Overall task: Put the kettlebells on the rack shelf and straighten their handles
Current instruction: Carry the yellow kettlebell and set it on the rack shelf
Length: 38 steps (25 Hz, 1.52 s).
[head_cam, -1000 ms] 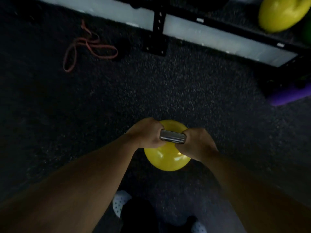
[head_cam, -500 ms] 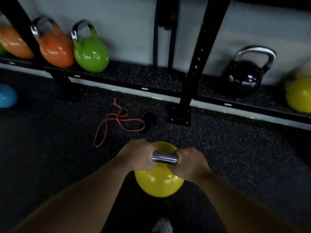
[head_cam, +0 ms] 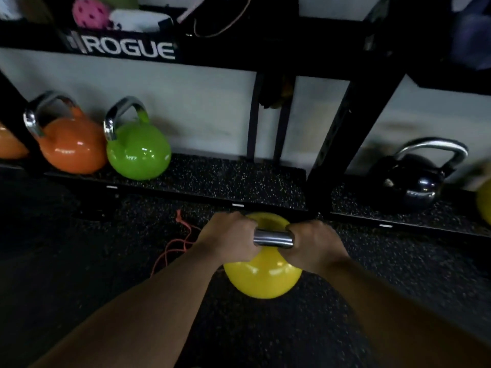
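A yellow kettlebell (head_cam: 263, 277) with a chrome handle hangs above the floor, just in front of the rack's bottom shelf (head_cam: 228, 181). My left hand (head_cam: 229, 240) grips the left end of its handle and my right hand (head_cam: 313, 241) grips the right end. On the shelf an orange kettlebell (head_cam: 71, 147) and a green kettlebell (head_cam: 138, 150) stand side by side at the left. A black kettlebell (head_cam: 417, 181) sits on the shelf section to the right, past a black upright (head_cam: 342, 144). The edge of another yellow kettlebell (head_cam: 485, 203) shows at far right.
A red resistance band (head_cam: 172, 245) lies on the speckled rubber floor left of my hands. The shelf stretch between the green kettlebell and the upright is bare. An upper shelf beam marked ROGUE (head_cam: 127, 49) carries a pink ball (head_cam: 90, 11) and other gear.
My view has tilted up from the floor to the rack. The yellow kettlebell, held in both hands, has come closer to the bottom shelf's front edge.
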Each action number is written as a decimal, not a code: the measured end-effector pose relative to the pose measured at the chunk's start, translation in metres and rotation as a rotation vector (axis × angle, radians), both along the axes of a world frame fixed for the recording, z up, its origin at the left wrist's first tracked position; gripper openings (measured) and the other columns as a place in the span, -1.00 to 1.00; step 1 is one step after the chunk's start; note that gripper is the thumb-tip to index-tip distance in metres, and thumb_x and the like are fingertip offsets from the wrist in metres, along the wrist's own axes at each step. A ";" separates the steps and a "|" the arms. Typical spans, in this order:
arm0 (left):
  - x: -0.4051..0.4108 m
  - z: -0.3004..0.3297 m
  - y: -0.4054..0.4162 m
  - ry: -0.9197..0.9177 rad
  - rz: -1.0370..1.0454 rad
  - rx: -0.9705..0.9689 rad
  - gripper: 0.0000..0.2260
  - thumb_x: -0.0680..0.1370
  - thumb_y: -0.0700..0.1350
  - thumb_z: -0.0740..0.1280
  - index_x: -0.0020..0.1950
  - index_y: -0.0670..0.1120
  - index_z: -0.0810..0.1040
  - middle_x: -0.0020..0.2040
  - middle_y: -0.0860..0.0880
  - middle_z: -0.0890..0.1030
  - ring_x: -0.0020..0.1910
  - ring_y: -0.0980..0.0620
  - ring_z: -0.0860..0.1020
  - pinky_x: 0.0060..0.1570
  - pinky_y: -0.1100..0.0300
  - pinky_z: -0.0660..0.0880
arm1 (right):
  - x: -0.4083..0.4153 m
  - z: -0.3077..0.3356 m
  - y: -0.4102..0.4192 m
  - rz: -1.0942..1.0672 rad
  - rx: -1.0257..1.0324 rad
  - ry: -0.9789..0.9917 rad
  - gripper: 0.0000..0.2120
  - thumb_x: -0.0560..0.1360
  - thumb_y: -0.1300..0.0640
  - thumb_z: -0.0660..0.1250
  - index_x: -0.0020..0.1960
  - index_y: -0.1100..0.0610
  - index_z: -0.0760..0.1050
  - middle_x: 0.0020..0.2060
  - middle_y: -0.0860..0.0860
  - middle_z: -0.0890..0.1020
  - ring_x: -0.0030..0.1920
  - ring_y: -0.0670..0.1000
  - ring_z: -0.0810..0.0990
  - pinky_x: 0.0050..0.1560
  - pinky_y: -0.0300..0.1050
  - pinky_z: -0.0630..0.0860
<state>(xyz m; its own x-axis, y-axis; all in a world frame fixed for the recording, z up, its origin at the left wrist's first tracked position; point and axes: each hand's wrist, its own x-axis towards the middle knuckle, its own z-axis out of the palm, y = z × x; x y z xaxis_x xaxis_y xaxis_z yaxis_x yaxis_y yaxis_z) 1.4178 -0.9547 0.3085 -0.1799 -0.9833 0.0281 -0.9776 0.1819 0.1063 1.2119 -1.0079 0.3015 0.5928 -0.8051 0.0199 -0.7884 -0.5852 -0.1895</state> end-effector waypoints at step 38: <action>0.092 -0.005 -0.342 0.399 0.282 -0.004 -0.72 0.53 -0.08 0.42 0.20 -0.14 0.58 0.07 -0.22 0.64 0.05 -0.20 0.62 0.03 0.02 0.58 | 0.128 0.002 -0.314 -0.349 0.067 -0.234 -0.75 0.48 0.12 0.38 0.15 0.12 0.54 -0.04 0.18 0.63 -0.04 0.22 0.60 0.04 0.17 0.56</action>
<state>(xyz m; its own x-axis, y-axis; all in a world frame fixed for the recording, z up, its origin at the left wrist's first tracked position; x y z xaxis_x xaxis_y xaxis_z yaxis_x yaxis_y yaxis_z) 1.5100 -1.2968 0.3035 0.1186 -0.9919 0.0446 -0.8719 -0.0826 0.4826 1.3394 -1.3219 0.3036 0.2698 -0.9609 0.0620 -0.8685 -0.2707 -0.4152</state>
